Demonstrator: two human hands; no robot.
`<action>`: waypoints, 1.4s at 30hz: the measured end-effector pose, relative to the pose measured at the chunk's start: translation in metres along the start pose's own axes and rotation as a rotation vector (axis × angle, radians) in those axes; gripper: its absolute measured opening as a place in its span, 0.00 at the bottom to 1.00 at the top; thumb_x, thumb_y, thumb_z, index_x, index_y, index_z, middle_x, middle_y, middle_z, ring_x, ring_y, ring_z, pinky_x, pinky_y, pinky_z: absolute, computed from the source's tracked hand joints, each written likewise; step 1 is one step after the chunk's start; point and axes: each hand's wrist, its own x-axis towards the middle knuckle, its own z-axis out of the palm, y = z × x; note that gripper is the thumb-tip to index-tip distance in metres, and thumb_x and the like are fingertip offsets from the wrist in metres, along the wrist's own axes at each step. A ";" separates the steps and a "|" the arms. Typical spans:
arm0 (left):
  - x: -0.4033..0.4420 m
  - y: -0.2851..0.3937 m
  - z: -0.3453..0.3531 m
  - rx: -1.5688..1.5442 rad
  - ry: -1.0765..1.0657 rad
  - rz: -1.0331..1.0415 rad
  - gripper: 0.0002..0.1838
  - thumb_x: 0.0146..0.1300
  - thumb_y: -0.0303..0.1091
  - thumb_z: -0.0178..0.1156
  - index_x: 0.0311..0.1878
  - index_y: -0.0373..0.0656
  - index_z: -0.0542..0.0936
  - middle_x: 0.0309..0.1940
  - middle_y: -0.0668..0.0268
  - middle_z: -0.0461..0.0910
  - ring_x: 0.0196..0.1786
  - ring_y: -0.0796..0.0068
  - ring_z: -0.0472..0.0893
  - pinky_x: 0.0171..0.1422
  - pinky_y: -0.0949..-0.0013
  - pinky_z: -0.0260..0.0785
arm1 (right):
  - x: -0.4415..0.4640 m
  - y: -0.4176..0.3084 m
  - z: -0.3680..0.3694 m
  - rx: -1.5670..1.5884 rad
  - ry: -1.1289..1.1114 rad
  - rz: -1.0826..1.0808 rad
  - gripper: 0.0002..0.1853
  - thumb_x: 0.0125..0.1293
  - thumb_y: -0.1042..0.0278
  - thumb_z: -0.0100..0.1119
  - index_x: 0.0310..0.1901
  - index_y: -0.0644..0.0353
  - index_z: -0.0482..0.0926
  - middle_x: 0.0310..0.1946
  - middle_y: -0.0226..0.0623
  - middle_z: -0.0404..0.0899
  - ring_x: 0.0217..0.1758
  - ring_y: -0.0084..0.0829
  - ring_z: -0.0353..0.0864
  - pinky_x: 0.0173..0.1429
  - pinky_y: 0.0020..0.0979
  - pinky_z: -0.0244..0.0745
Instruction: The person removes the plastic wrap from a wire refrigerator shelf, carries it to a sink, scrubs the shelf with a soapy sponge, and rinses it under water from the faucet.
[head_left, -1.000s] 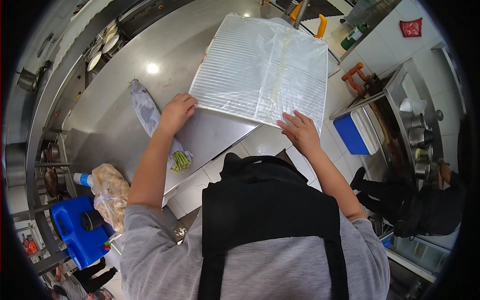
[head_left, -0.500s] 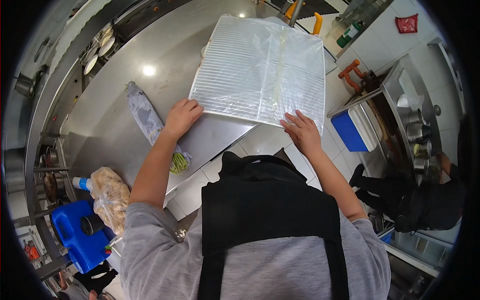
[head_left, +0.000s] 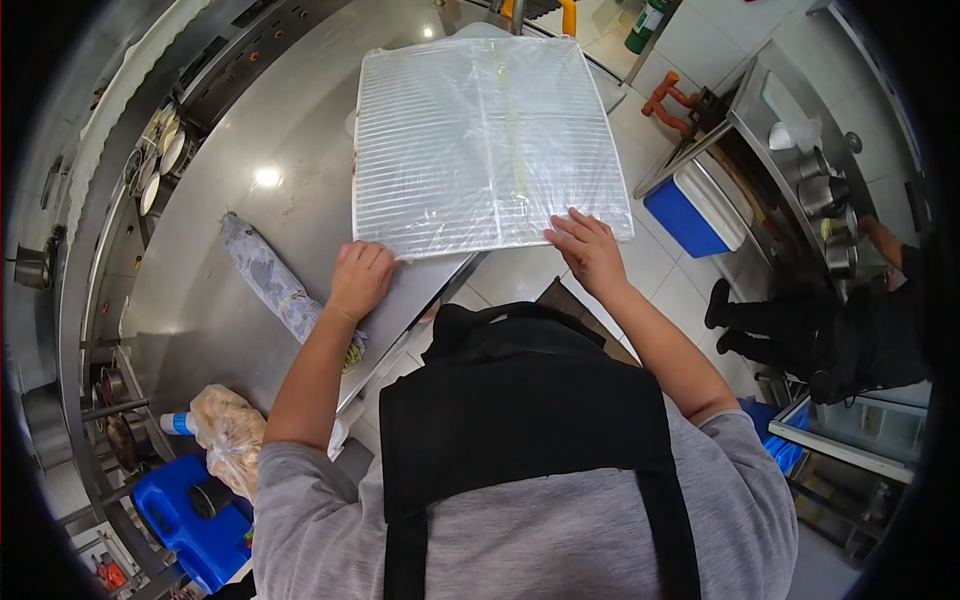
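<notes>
A flat, square, white ribbed panel (head_left: pixel 430 150), wrapped in clear plastic, lies over the steel counter, its near right part reaching past the counter edge. My left hand (head_left: pixel 362 280) has its fingers curled over the near left corner. At the near right edge, my right hand (head_left: pixel 590 252) grips with fingertips on top of the plastic; its thumb is not clearly visible. Left of my left hand lies a long bundle of green stalks wrapped in printed paper (head_left: pixel 275 280), partly hidden by my forearm.
The steel counter (head_left: pixel 200 330) curves around the left. A bag of pale food pieces (head_left: pixel 230 430) and a blue jug (head_left: pixel 190 525) stand near my left elbow. At right are a blue and white cooler (head_left: pixel 690 215), shelving with pots (head_left: pixel 822 195), and a person in black (head_left: pixel 850 340).
The panel has turned and now sits squarer to me, farther left in view, with both hands still at its near edge. The whole view has shifted a little.
</notes>
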 end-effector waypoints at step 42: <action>0.056 0.043 0.011 -0.355 -0.091 0.073 0.09 0.55 0.30 0.55 0.40 0.50 0.80 0.28 0.70 0.77 0.31 0.69 0.78 0.34 0.67 0.73 | 0.012 0.012 -0.004 -0.021 0.060 -0.171 0.11 0.50 0.73 0.62 0.37 0.53 0.78 0.30 0.25 0.74 0.34 0.30 0.71 0.38 0.32 0.66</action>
